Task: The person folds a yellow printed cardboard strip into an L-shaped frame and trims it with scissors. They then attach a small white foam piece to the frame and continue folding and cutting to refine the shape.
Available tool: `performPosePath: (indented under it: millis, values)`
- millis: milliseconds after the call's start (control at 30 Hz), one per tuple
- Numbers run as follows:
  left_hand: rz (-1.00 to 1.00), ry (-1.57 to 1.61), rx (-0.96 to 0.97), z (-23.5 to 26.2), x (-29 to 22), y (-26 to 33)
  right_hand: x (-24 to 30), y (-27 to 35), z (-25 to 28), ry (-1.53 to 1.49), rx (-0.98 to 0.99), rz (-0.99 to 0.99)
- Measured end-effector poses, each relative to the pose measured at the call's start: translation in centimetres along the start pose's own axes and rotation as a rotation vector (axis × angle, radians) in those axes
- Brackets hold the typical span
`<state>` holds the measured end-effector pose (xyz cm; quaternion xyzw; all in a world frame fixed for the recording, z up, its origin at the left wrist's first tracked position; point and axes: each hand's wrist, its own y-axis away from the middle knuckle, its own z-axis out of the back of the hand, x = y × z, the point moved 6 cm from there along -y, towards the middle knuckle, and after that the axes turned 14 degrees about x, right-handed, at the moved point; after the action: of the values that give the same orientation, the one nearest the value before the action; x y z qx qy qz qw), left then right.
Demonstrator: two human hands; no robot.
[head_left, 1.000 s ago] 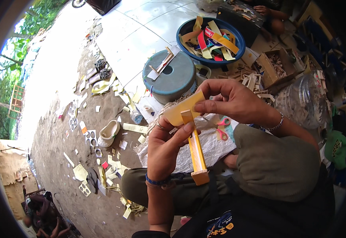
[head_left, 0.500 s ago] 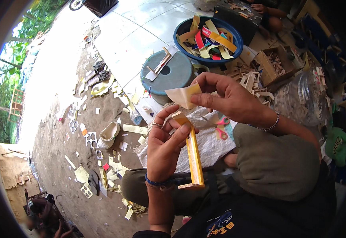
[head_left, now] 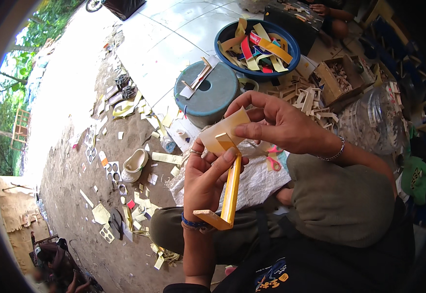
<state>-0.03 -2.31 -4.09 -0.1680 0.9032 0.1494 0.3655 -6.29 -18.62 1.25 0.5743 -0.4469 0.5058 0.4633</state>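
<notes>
My left hand (head_left: 202,178) is closed round a yellow, U-shaped wooden piece (head_left: 230,190), gripping it near its upper end. The long bar slants down toward my lap, and its lower arm juts left over my wrist. Between the thumb and fingers of my right hand (head_left: 284,122) is a pale, slightly see-through piece of paper (head_left: 228,124). This paper hangs behind the upper arm of the wooden piece, close to my left fingertips; whether they touch I cannot tell. Below my right hand, pink-handled scissors (head_left: 273,163) lie on a white woven sack (head_left: 254,188).
A similar wooden piece rests on an upturned blue-grey bucket (head_left: 218,90). Behind it stands a blue basin (head_left: 257,73) of coloured strips. To the right are a cardboard box (head_left: 342,80) and loose wooden pieces. A pale clog (head_left: 135,165) and scraps lie left; another person sits at top right.
The paper has come down and left, behind the wooden piece's upper end. The wooden piece has turned in my left hand, so its lower arm shows more to the left.
</notes>
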Motion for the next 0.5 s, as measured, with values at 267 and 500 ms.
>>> performPosePath:
  millis: [267,500]
  values:
    - [-0.061,0.018,0.019,-0.20,0.04,-0.03,-0.20,0.02,-0.01,0.006,0.004,-0.007]
    - [-0.106,-0.022,0.025,-0.34,0.02,-0.19,-0.66,-0.04,0.12,-0.014,0.011,0.018]
